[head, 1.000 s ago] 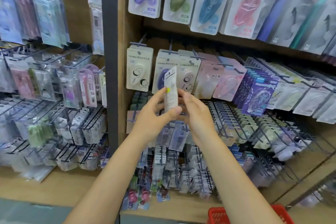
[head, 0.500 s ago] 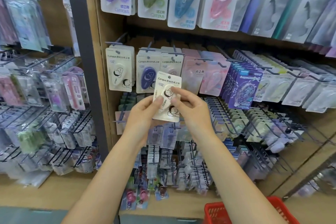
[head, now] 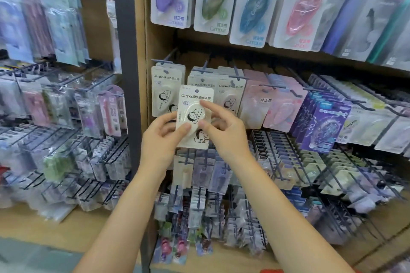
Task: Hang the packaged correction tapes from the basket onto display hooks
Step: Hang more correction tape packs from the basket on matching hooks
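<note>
1. A person is standing before a shelf unit (head: pixel 142 117) of hanging stationery, holding one packaged correction tape (head: pixel 195 115) upright, printed face toward the camera, in front of the middle row of hooks.
2. The left hand (head: pixel 163 139) is gripping the package's lower left edge, thumb on the front, the other fingers curled behind it.
3. The right hand (head: pixel 224 133) is pinching the right side: thumb on the lower front, index finger touching the clear blister near the top, the remaining fingers lying behind or beside the card. Both grips are narrow and closed on the same package.
4. The package's hang hole, near its top edge, is sitting below and in front of the hook tips; it is not yet threaded on any hook.
5. Matching cream packages (head: pixel 165 93) are hanging just behind and to the left, and a second matching stack (head: pixel 230 93) just to the right; either hook (head: pixel 205 66) in this row seems a likely target.
6. Progress, as a judgement: this piece is taken from stock, turned face-out, and is awaiting lifting and threading.
7. A red strip (head: pixel 271 270) at the bottom edge is probably the basket's rim; its contents are hidden, so the number of packages left cannot be told.
</note>
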Demonstrator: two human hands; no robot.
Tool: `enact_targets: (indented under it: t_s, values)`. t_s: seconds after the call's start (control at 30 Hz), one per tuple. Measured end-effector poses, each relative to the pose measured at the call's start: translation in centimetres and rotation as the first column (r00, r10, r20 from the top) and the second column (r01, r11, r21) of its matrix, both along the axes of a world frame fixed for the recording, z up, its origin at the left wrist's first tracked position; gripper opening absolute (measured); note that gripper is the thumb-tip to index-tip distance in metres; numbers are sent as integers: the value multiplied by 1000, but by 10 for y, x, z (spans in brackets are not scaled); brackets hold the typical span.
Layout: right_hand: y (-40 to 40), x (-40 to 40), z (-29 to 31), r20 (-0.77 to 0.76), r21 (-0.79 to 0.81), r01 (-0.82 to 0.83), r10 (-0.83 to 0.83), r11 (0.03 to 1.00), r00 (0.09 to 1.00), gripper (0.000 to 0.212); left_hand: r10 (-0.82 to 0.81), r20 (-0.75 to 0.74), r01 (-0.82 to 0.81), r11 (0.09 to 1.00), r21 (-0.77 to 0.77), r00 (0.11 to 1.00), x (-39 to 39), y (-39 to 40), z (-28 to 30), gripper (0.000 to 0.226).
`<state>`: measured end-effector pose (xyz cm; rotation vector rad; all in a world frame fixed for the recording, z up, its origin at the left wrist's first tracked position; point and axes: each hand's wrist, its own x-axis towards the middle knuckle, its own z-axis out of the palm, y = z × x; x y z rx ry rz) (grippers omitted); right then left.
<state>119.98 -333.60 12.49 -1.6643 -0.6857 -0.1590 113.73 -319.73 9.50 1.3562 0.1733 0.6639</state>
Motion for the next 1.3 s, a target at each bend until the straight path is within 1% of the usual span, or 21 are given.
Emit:
enact_targets:
  t_s: [0.1,0.17,0.23,0.3,0.4,0.47,0.63,0.77,0.83,0.9,0.97,1.03,1.07,1.13,1.17,1.23,1.3]
  values:
    - [29,4,5,43,-41,-29,31,999,999,47,107,57,-111,991,72,993,-1,23,3,43]
    - [45,6,11,61,-58,-45,49,997,997,45,159,98,-175,969,175,982,-2,37,5,46]
    - [58,7,16,80,-65,-49,54,997,995,45,200,115,-226,927,299,973,-1,50,7,43]
    - [69,9,20,90,-76,-39,46,996,995,47,219,100,-240,893,380,971,2,59,11,43]
    - [77,13,24,102,-99,6,4,995,995,48,235,69,-240,857,456,970,8,65,15,45]
    - [78,17,25,105,-108,37,-26,993,994,47,236,72,-242,846,475,969,14,66,16,47]
    - [82,24,23,85,-143,76,-65,987,994,48,220,45,-217,874,436,975,22,69,16,47]
    - [87,29,25,83,-179,101,-88,979,993,50,257,44,-248,854,457,965,26,74,12,44]
    - [86,32,26,125,-220,120,-94,968,988,52,254,46,-242,830,502,966,26,74,7,46]
    - [79,34,21,236,-279,174,-108,944,966,52,255,69,-244,764,598,964,24,71,-2,49]
    - [67,35,13,361,-264,279,-174,923,916,46,303,163,-331,665,669,939,19,66,-10,50]
    - [54,37,6,501,-181,422,-286,888,817,39,329,281,-427,568,704,902,20,63,-14,49]
    - [50,39,4,565,-153,487,-328,860,757,38,314,301,-430,540,724,900,24,61,-14,48]
    - [46,47,1,645,-176,584,-355,792,676,42,269,276,-377,484,790,923,39,61,-9,49]
    - [45,51,0,670,-209,615,-347,761,657,45,260,259,-353,447,822,930,47,61,-5,51]
    - [43,59,-1,702,-278,639,-303,717,645,52,264,243,-332,383,862,934,63,63,0,54]
    - [43,67,1,702,-345,642,-266,685,661,56,277,231,-323,357,877,933,74,66,3,55]
